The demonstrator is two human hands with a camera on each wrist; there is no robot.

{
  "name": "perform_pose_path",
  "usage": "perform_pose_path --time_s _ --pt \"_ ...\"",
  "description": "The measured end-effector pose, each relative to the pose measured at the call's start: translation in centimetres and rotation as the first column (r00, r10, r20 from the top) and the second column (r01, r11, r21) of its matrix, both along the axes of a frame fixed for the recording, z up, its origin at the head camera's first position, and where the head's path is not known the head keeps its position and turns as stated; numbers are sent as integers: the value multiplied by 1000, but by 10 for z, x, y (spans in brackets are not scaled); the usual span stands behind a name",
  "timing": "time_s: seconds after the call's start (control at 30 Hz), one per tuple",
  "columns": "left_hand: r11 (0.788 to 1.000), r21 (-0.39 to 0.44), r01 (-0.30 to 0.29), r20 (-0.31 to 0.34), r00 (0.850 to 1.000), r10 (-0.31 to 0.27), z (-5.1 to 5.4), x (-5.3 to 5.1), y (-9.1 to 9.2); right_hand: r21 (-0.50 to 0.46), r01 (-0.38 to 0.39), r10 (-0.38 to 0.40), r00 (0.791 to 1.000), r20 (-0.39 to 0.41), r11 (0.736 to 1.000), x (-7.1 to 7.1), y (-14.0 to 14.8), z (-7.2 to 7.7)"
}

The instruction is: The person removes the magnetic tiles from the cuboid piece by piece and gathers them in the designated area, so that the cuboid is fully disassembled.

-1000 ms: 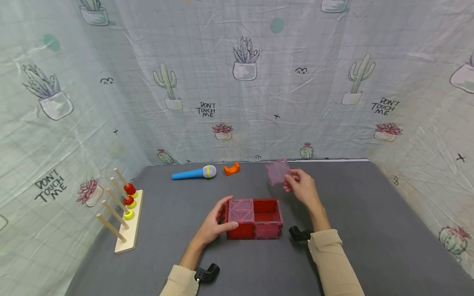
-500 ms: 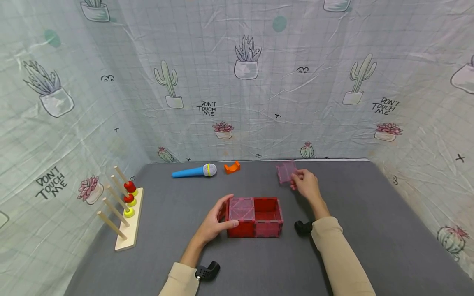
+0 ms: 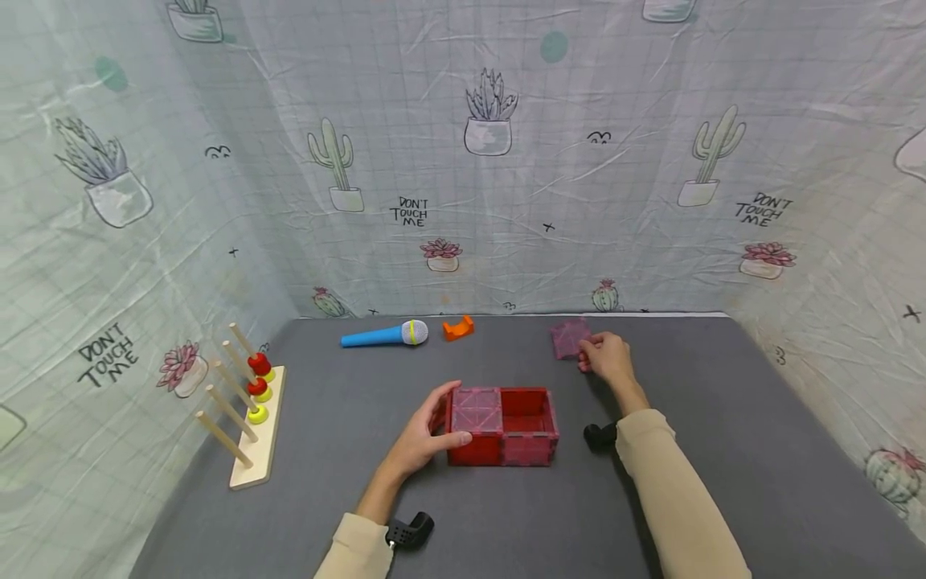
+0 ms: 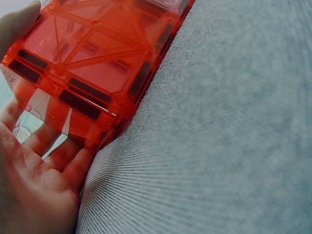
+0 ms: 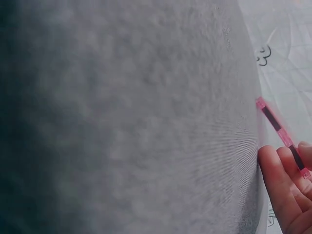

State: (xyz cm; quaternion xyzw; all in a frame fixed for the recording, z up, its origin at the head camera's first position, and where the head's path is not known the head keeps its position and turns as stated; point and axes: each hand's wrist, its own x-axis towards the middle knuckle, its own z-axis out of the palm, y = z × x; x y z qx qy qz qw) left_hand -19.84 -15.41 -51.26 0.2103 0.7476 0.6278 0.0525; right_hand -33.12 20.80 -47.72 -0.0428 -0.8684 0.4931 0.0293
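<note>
A box made of red see-through magnetic tiles (image 3: 474,450) stands on the grey table in front of me. Its left half has a tile on top, while the right half is open upward. My left hand (image 3: 422,434) grips the box's left end, thumb on the front and fingers round the far side; in the left wrist view its fingers (image 4: 73,163) show through the red plastic. Behind the box to the right, my right hand (image 3: 608,357) pinches a loose pinkish square tile (image 3: 569,338) by its edge. The right wrist view shows that tile (image 5: 279,127) tilted, edge-on, close to the table.
A blue toy microphone (image 3: 383,334) and an orange curved piece (image 3: 459,327) lie near the back edge. On the left stands a wooden peg board (image 3: 259,450) with red and yellow rings on several pegs. A printed cloth (image 3: 492,201) hangs behind the table.
My right hand has moved right with the loose tile and lowered it toward the table. My left hand keeps its grip on the box, which stays in place.
</note>
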Motion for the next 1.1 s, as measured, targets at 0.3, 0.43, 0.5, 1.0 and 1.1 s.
perform_pose_path --time_s 0.3,0.43,0.5,1.0,1.1 --pt "1000 5 2 8 1000 -2 -1 1 2 68 19 -25 995 97 997 -12 8 -4" --pt "1000 0 1 9 1000 -1 -1 1 2 103 33 -45 993 113 994 -14 9 -5" --pt "1000 -4 -3 12 1000 3 -1 0 2 107 36 -48 992 113 994 -15 8 -4" --pt "1000 4 -7 29 1000 7 0 0 1 89 19 -34 986 162 996 -20 8 -4" --pt "1000 6 0 27 1000 0 0 -1 0 96 22 -38 986 163 995 -22 9 -6"
